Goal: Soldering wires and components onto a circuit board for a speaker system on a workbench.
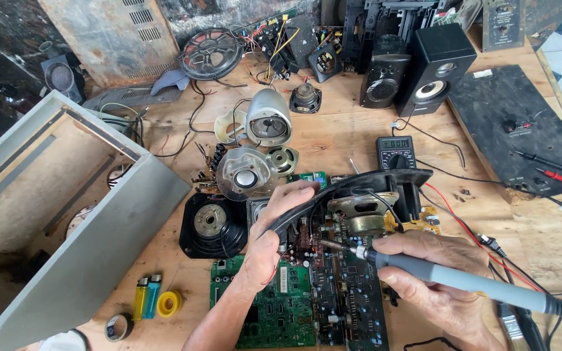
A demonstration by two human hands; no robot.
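Nearest the camera, the right hand (434,276) has its grip clamped on a grey soldering iron (463,281), whose tip rests on the dark circuit board (349,292) lying on the wooden worktop (333,140). Just left of it, the left hand (274,224) grips the edge of a black speaker frame (365,195), tilted up over the board. A green circuit board (274,305) lies beside the dark one. Farther off sit a multimeter (396,151), loose speaker drivers and two black speaker boxes (417,68).
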